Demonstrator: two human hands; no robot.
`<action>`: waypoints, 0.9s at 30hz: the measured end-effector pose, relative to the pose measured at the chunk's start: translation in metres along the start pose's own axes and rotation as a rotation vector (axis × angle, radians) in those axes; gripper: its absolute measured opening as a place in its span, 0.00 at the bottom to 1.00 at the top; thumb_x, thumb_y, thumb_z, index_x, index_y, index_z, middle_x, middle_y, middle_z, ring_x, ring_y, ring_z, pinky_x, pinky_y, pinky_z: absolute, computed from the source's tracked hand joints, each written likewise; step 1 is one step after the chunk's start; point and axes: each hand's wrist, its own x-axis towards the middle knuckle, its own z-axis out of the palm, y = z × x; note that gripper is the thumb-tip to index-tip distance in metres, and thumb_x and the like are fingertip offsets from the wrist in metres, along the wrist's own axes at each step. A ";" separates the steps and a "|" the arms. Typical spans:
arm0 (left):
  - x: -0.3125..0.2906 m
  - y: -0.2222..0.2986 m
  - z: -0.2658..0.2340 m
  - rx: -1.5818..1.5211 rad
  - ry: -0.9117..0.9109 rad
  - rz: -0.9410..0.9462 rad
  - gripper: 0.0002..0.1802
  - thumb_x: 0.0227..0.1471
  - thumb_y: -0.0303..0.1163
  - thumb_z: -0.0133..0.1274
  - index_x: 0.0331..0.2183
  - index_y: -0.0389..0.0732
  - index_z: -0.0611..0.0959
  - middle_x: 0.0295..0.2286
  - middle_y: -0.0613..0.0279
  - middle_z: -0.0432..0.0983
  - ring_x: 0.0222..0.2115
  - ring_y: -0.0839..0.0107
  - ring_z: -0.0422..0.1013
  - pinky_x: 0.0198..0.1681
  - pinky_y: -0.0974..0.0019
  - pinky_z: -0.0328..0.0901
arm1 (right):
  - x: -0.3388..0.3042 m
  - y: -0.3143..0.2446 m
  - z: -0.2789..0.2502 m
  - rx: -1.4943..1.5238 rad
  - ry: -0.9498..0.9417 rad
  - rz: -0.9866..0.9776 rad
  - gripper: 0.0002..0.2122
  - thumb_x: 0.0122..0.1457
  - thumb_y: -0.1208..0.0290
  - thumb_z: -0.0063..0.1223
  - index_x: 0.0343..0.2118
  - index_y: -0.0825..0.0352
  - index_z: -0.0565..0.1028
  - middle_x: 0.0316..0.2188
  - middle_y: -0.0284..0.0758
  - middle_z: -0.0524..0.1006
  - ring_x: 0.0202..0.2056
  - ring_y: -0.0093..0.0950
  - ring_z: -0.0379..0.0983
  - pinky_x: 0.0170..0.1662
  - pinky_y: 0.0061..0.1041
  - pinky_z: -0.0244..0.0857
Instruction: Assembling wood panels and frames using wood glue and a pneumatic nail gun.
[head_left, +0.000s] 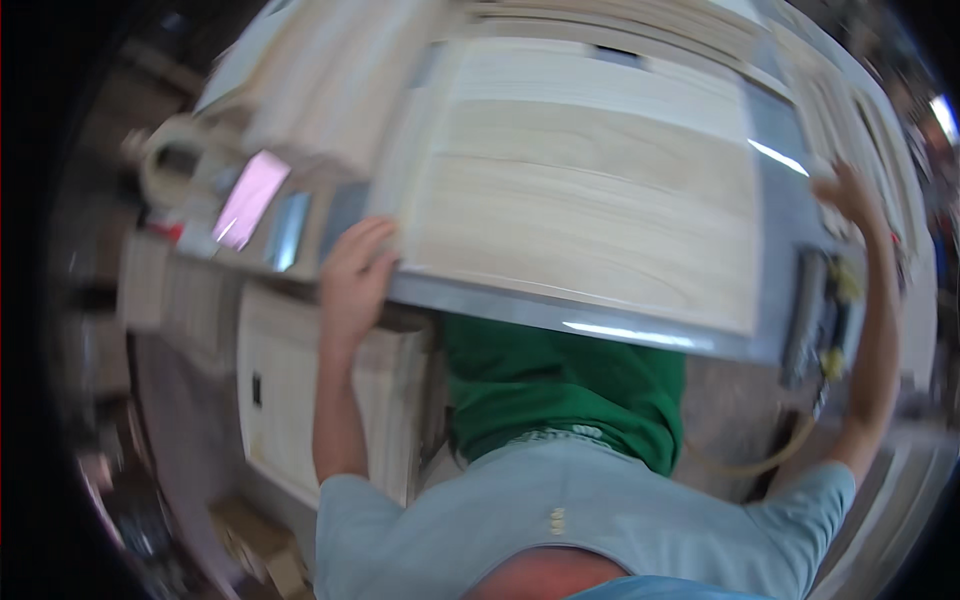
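Note:
A wide pale wooden panel (590,200) made of glued boards lies flat on a grey metal table (560,318). My left hand (355,272) grips the panel's near left corner, with the fingers curled over its edge. My right hand (850,195) reaches out to the far right, past the panel's right edge, by the table's rim and some stacked wood pieces (860,120). The picture is blurred, so the right hand's fingers are unclear. My grey shirt and a green garment (565,385) fill the lower middle.
A black and yellow power tool (825,315) lies on the table's right end, and a yellowish hose (760,462) hangs below it. More pale boards (640,20) are stacked at the back. Wooden cabinet parts (290,400) stand low on the left, near a pink-lit shiny object (250,195).

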 end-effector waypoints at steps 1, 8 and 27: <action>0.001 0.004 0.000 0.000 0.016 0.032 0.15 0.45 0.21 0.54 0.40 0.35 0.79 0.43 0.52 0.74 0.47 0.56 0.69 0.51 0.62 0.63 | 0.010 -0.006 0.000 -0.067 -0.064 0.090 0.19 0.44 0.61 0.61 0.35 0.72 0.76 0.34 0.49 0.77 0.38 0.41 0.75 0.42 0.36 0.67; -0.005 0.015 -0.034 0.133 0.098 -0.057 0.14 0.48 0.25 0.55 0.40 0.37 0.80 0.43 0.55 0.75 0.47 0.60 0.70 0.50 0.64 0.63 | 0.060 -0.018 0.030 -0.443 -0.114 0.030 0.14 0.44 0.73 0.61 0.36 0.68 0.73 0.38 0.44 0.76 0.41 0.40 0.74 0.43 0.36 0.69; 0.185 -0.071 -0.086 0.700 0.265 0.044 0.20 0.44 0.36 0.58 0.40 0.37 0.81 0.38 0.51 0.76 0.42 0.54 0.70 0.48 0.60 0.64 | -0.208 -0.130 0.079 1.200 0.334 0.283 0.13 0.63 0.69 0.48 0.45 0.71 0.74 0.33 0.33 0.77 0.36 0.20 0.71 0.43 0.19 0.64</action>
